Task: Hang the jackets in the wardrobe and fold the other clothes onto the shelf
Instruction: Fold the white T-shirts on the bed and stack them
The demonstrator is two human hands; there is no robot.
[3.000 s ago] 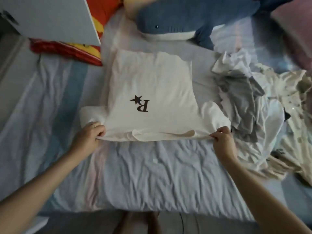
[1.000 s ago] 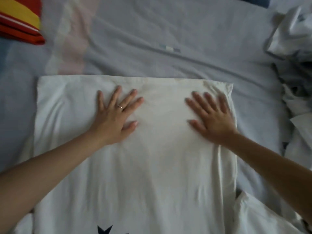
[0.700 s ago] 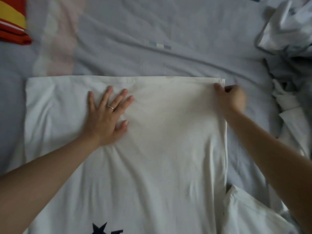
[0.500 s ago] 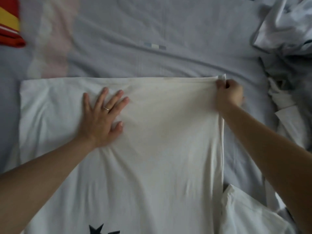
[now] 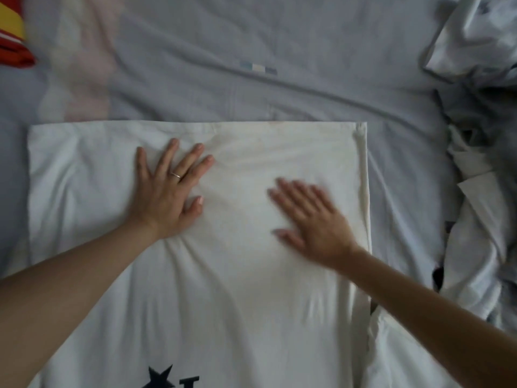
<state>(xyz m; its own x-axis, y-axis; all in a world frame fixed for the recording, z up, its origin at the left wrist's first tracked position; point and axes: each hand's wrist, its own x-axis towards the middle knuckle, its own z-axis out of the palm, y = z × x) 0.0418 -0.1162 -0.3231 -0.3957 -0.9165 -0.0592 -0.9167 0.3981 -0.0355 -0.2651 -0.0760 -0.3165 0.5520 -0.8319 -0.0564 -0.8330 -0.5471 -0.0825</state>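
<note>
A white T-shirt (image 5: 246,289) lies spread flat on the bed, its hem edge straight at the far side and a dark star print at the bottom of the view. My left hand (image 5: 170,191) presses flat on the shirt left of centre, fingers spread, a ring on one finger. My right hand (image 5: 310,219) lies flat on the shirt right of centre, fingers straight and blurred by motion. One sleeve (image 5: 397,357) sticks out at the lower right, partly under my right forearm.
The shirt rests on a wrinkled pale grey-blue bed sheet (image 5: 251,46). A heap of white and grey clothes (image 5: 484,163) fills the right edge. A red and yellow cloth (image 5: 12,37) shows at the top left corner.
My right hand let go of the shirt's far right corner and came back flat onto the cloth, sliding left and nearer. The left hand stayed pressed in place.
</note>
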